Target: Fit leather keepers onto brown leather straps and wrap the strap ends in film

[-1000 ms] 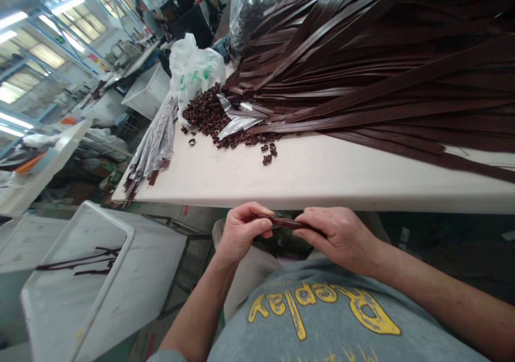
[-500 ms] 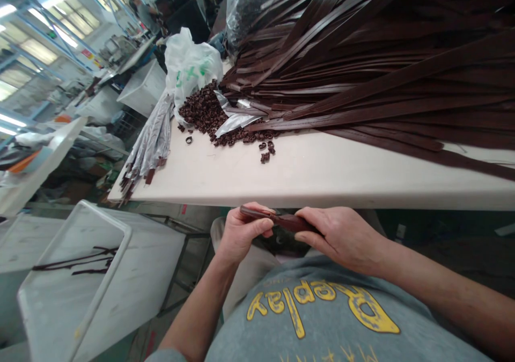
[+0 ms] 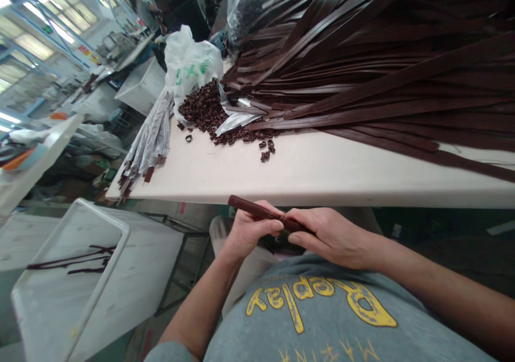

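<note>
A dark brown leather strap (image 3: 251,207) is pinched between both hands, just off the table's front edge and above my lap. My left hand (image 3: 251,232) is closed on it, thumb pressed along the near side, with one blunt end sticking out to the upper left. Close beside it, my right hand (image 3: 332,236) grips the same strap between thumb and fingers. The rest of the strap is hidden under my right hand. On the table beyond lie a large heap of brown straps (image 3: 382,78) and a pile of small brown leather loops (image 3: 205,110).
The white table (image 3: 322,169) carries a white plastic bag (image 3: 193,61) and a bundle of strips in silvery wrap (image 3: 153,131). To the lower left stands a white bin (image 3: 153,255) with several dark strips in it. A person (image 3: 142,10) sits in the far background.
More of the strap's end now sticks out past my left hand, toward the upper left. My two hands have come closer together along it.
</note>
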